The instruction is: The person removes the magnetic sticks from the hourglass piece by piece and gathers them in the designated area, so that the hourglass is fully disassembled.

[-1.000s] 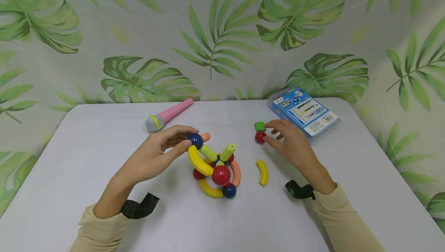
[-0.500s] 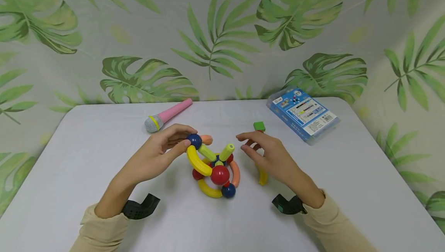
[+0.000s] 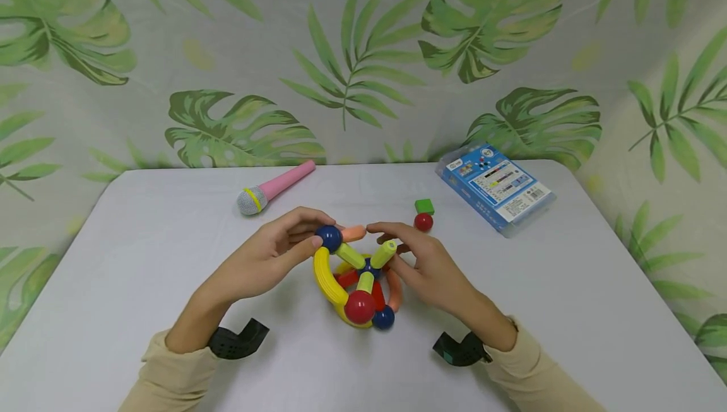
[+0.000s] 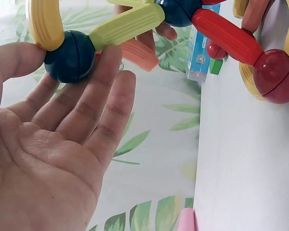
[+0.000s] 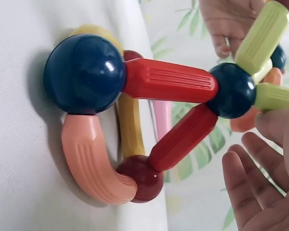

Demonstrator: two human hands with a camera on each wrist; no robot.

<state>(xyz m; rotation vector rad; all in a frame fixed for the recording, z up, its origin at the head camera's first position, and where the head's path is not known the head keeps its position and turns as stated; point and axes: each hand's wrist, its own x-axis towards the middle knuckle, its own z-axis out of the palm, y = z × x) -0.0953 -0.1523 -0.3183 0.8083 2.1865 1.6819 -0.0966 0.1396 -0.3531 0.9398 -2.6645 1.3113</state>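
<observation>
Both hands are at a magnetic ball-and-stick model on the table. My left hand (image 3: 267,264) pinches its upper dark blue ball (image 3: 327,238) between thumb and fingers. From that ball run a yellow curved stick (image 3: 327,279), a light green rod (image 3: 351,255) and a short salmon stick (image 3: 353,233). My right hand (image 3: 431,270) is at the model's right side, index fingertip right at the salmon stick's end. Its thumb (image 5: 279,122) overlaps another light green rod in the right wrist view, the other fingers loosely bent. A red ball (image 3: 360,306) faces the front; red rods (image 5: 171,79) lead to lower balls.
Behind the right hand lie a loose red ball (image 3: 423,222) and a green block (image 3: 424,206). A pink toy microphone (image 3: 278,187) lies at the back left, and a blue boxed package (image 3: 496,186) at the back right. A leaf-patterned cloth hangs behind the table (image 3: 170,229).
My right hand has come left from the loose red ball to the model. The model has tilted and shifted slightly right with my left hand. The loose yellow stick is now hidden.
</observation>
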